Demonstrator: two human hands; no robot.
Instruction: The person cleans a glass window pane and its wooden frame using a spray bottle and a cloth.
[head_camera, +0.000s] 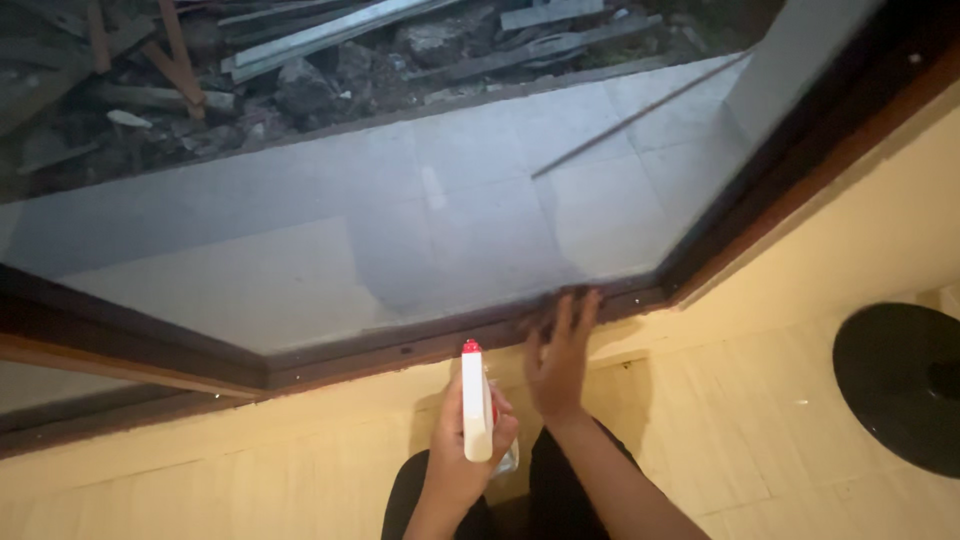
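White spray bottle with a red nozzle tip, low in the centre of the frame. Dark brown window frame runs across the middle. Pale cream floor tiles lower right, and a flat black disc at the right edge. Grey paving slabs with thin grid lines behind the glass; dark grey rubble with rusty brown planks along the top.

The window pane at centre is smooth glass with a dull, hazy sheen, set in a dark matt frame edged with brown wood. The spray bottle at bottom centre looks like smooth white plastic (red tip). The floor tiles are pale and faintly glossy; rough timber and rubble lie upper left.
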